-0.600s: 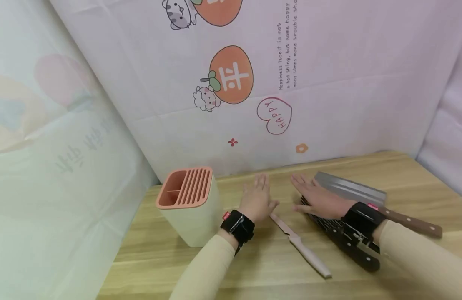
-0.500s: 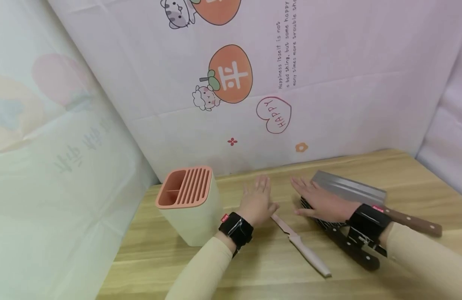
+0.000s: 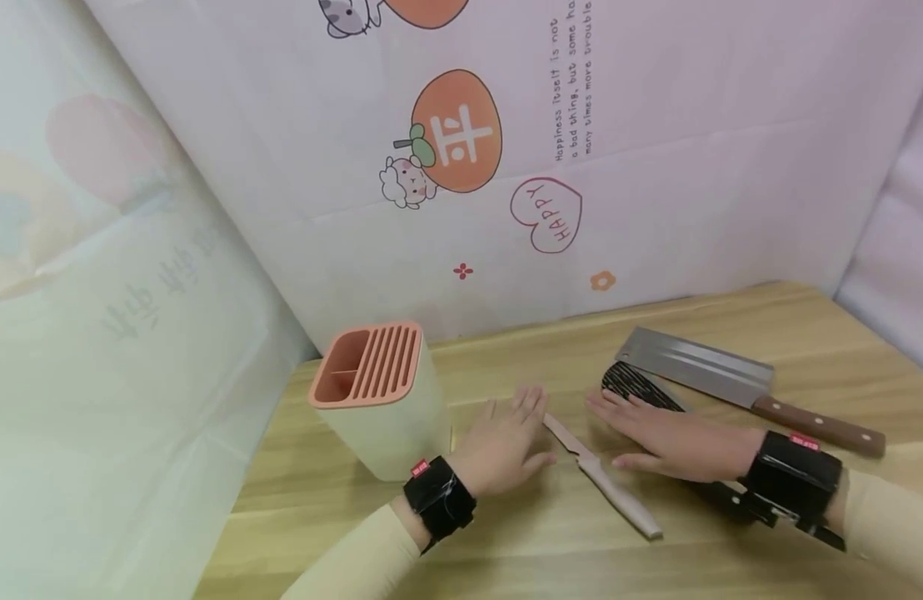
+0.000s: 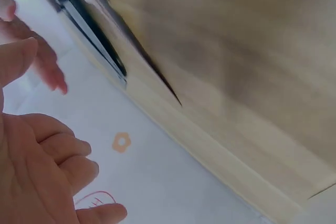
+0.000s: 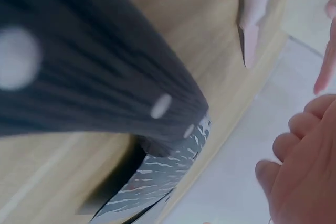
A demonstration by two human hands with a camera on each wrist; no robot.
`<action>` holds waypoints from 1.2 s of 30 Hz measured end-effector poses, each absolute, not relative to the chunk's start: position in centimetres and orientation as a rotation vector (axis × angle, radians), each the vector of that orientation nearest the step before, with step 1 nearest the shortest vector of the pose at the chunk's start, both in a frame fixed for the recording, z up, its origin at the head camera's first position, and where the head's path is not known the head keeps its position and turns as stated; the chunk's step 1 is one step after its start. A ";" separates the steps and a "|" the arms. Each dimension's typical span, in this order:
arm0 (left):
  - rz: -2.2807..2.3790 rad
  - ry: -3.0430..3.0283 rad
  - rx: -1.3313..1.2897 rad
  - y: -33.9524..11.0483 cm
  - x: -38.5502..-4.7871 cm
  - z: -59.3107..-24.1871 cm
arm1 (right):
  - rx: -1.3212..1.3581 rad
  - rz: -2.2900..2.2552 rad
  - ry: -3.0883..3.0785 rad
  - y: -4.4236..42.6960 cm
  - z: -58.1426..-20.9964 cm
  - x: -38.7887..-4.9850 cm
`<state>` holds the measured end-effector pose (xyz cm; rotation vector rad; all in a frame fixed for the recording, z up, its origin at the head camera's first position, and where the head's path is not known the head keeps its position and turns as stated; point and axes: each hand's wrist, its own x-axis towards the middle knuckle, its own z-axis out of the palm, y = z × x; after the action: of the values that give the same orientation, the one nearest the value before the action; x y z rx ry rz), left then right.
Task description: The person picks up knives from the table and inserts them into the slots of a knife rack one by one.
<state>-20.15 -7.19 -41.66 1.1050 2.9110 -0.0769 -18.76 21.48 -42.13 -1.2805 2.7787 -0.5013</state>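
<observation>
My left hand (image 3: 499, 446) is held palm down with fingers extended, between the knife block and a small pale pink knife (image 3: 619, 497). Its fingertips come close to the tip of that knife without gripping it. Over a black-handled knife with a black patterned blade (image 3: 636, 385) my right hand (image 3: 682, 437) is spread, hiding much of the handle. The right wrist view shows this black handle (image 5: 100, 61) below the hand, with a gap between. A cleaver (image 3: 694, 367) with a brown riveted handle lies beyond. Neither hand holds anything.
A white knife block (image 3: 390, 437) with a pink slotted top stands at the left of the wood-grain table (image 3: 551, 554). Printed cloth (image 3: 656, 192) hangs behind the table and at both sides.
Both hands have drawn back toward the person, the left slightly leftward and the right to the right. More of the patterned blade and the cleaver now shows. The knives stay in place.
</observation>
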 end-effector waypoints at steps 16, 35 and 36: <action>0.289 2.576 1.501 -18.3 -11.8 -39.0 | -1.635 -0.199 2.620 22.6 -43.5 -16.8; 2.408 2.565 0.690 -28.4 -13.5 -34.5 | -2.097 -0.170 2.395 21.1 -44.2 -17.8; 2.369 2.554 0.604 -28.4 -13.9 -34.8 | -2.140 -0.160 2.384 20.8 -44.2 -17.9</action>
<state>-13.86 -28.44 -34.83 0.6044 2.5540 2.3694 -17.88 20.84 -44.17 -2.1405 2.3840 -0.1597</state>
